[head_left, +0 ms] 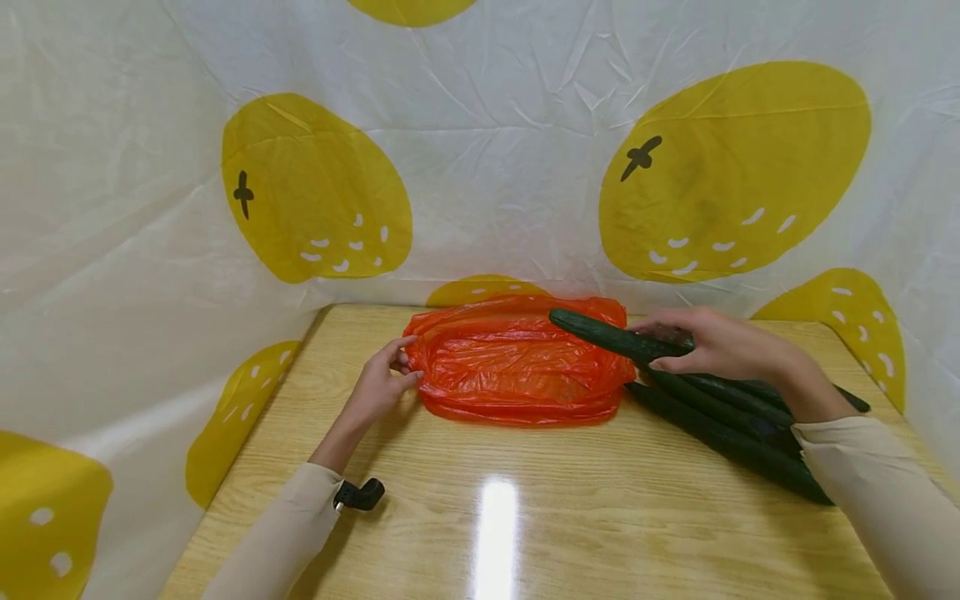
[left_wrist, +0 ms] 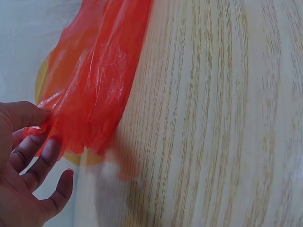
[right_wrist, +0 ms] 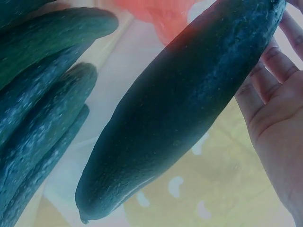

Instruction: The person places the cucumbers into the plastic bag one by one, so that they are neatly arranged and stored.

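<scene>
A red plastic bag (head_left: 517, 367) lies spread on the table with its mouth facing up. At its left end, my left hand (head_left: 381, 385) pinches the rim between thumb and fingers; in the left wrist view the thumb and fingertips meet the thin red film (left_wrist: 102, 80). My right hand (head_left: 731, 346) holds a dark green cucumber (head_left: 596, 332) beyond the bag's right end, and the cucumber's far tip reaches over the bag's opening. The right wrist view shows this cucumber (right_wrist: 175, 109) raised apart from the others, with the fingers along its far side.
Several more cucumbers (head_left: 720, 425) lie in a pile on the right of the wooden table (head_left: 420, 508), below my right forearm. A pale cloth (head_left: 495, 200) printed with yellow fruit hangs behind and at both sides. A black strap mount (head_left: 362, 495) sits on my left wrist.
</scene>
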`<action>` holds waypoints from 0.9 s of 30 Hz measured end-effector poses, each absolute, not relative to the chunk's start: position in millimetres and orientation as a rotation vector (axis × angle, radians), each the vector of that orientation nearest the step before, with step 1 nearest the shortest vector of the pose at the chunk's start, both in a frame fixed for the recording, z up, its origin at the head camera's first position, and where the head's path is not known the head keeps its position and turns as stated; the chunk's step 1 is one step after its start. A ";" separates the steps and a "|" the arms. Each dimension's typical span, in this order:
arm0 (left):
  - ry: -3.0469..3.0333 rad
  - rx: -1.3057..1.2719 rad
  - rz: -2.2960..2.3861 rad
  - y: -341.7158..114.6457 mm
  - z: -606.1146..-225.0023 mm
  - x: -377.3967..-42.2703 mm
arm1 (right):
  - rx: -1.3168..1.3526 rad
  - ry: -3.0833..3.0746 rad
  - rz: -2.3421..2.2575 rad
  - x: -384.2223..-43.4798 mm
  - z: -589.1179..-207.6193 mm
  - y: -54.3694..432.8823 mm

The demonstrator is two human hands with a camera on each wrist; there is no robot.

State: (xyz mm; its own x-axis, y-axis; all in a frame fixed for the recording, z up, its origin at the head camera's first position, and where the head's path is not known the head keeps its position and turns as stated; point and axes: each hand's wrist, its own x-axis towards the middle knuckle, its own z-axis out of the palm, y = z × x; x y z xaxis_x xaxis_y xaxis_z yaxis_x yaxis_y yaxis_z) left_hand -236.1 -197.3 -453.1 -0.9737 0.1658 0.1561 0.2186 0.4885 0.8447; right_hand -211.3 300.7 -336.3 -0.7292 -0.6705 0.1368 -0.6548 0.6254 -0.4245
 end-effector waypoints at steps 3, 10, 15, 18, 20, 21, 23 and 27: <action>-2.658 -0.348 -1.523 -197.9 -453.4 -236.3 | -1.143 2.782 -0.709 -214.1 -333.8 293.7; -2.657 -0.360 -1.522 -198.3 -451.9 -235.1 | -1.160 2.739 -0.729 -221.5 -330.1 281.7; -2.664 -0.356 -1.511 -197.5 -451.3 -235.4 | -1.179 2.732 -0.733 -227.0 -329.1 272.1; -2.669 -0.363 -1.497 -197.1 -451.1 -236.2 | -1.186 2.736 -0.726 -229.0 -327.9 265.4; -2.667 -0.370 -1.494 -197.0 -451.2 -236.5 | -1.186 2.732 -0.724 -230.3 -327.3 261.2; -2.666 -0.374 -1.492 -197.1 -451.4 -236.5 | -1.185 2.727 -0.724 -231.2 -326.9 258.9; -2.661 -0.379 -1.493 -197.3 -451.8 -236.7 | -1.183 2.717 -0.725 -233.1 -325.9 254.3; -2.656 -0.384 -1.495 -197.9 -453.3 -237.7 | -1.198 2.699 -0.735 -236.9 -323.4 245.1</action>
State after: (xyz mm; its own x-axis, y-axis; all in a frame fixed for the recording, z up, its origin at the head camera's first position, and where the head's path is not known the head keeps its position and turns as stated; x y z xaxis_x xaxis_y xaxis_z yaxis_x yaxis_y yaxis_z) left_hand -237.7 -197.9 -453.3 -0.9663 0.1824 0.1815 0.2498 0.4956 0.8319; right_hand -236.9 245.1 -323.4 -0.6860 -0.7204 0.1020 -0.6727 0.5746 -0.4661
